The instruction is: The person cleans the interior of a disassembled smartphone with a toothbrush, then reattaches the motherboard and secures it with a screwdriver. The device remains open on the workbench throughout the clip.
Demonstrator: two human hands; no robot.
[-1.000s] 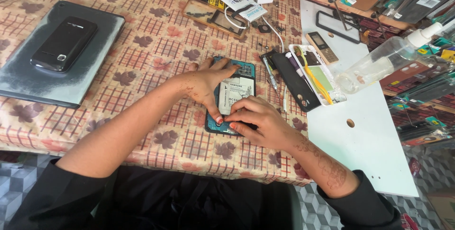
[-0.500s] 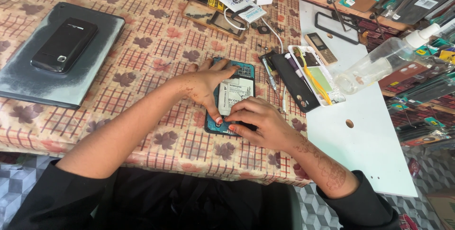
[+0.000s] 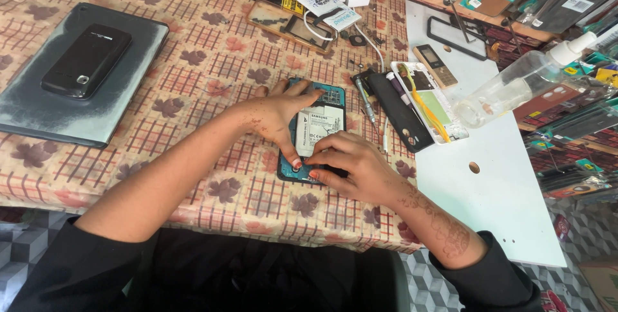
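Opened phone (image 3: 320,114) lies flat on the checked cloth (image 3: 212,61), long axis near-to-far, battery (image 3: 317,130) exposed. Left hand (image 3: 278,114) pins its left edge; right hand (image 3: 351,165) pinches the near end. Screwdriver (image 3: 364,100) and black cover (image 3: 400,111) just right; dark phone (image 3: 85,61) far left.

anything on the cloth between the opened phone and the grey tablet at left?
Head view: bare patterned tablecloth between the opened phone and the grey tablet; only the left hand and forearm cross it.

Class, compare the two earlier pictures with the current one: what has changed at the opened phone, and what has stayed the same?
Nothing visibly changed. The left hand still braces the opened phone and the right hand still presses at its lower end.
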